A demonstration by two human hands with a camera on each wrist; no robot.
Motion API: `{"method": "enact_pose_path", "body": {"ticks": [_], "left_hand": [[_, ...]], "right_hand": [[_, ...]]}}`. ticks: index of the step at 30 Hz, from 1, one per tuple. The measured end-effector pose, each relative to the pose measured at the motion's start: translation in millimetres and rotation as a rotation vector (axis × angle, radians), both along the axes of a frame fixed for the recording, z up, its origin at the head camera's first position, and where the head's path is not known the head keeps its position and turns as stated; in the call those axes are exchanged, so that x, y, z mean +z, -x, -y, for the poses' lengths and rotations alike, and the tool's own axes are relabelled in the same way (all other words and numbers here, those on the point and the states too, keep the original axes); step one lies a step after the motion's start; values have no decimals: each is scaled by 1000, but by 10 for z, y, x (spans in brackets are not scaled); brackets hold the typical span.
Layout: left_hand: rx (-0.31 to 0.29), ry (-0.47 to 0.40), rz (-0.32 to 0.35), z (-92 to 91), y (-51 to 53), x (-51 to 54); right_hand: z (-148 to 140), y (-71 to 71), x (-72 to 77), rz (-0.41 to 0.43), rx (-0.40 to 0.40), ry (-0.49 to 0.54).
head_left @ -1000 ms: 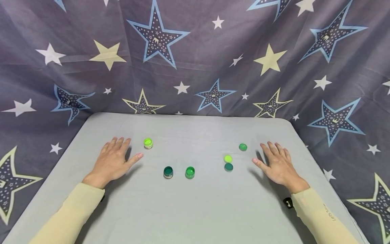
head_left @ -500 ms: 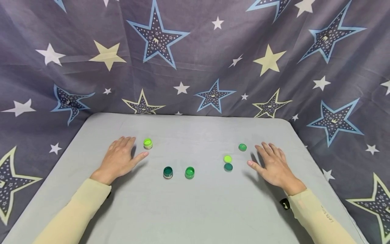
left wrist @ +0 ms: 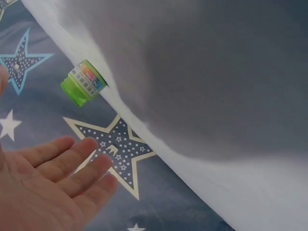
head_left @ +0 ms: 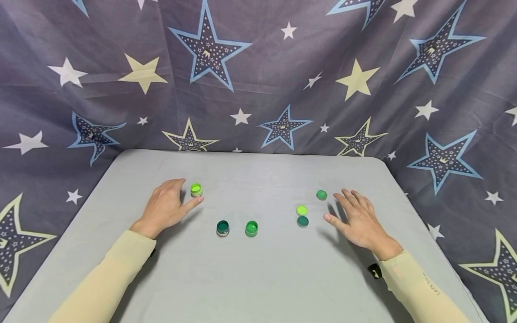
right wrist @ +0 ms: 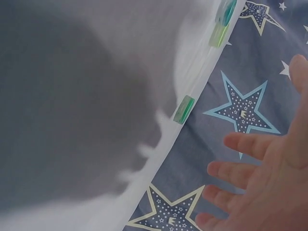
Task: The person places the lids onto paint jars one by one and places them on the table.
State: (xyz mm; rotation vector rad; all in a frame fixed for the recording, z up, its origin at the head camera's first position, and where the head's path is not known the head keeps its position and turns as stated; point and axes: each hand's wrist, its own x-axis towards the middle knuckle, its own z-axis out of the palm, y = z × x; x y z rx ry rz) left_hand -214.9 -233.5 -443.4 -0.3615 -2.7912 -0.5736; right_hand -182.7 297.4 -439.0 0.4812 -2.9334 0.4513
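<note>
Your step in hand looks like the approach, with no grasp made yet. Your left hand (head_left: 166, 206) hovers beside the lime-green jar (head_left: 196, 190), thumb spread wide from the fingers and nothing held; in the left wrist view the fingers and the jar stand apart. That jar is upright and uncapped at the far left of the surface (head_left: 262, 278), its label facing the left wrist camera.

Your right hand (head_left: 361, 222) is also spread and holds nothing, its fingertips near the mid-green lid (head_left: 322, 195). Closer to you lie the lime-green lid (head_left: 301, 210) and the dark teal lid (head_left: 303, 221), side by side; whether they touch is hard to tell. The dark teal jar (head_left: 223, 228) and the mid-green jar (head_left: 251, 229) stand uncapped between your hands, nearer you than the lime-green one.

The next move seems to call for lowering your left thumb and fingers round the lime-green jar's sides, keeping it level so its contents stay in. On the right, a thin lid would want a fingertip pinch at its edge.
</note>
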Motion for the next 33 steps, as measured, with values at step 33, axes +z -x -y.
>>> {"method": "enact_pose_path", "body": {"ticks": [33], "left_hand": [[70,-59,188,-90,258,2]], "right_hand": [[167,-40,16,-36,52,69]]}}
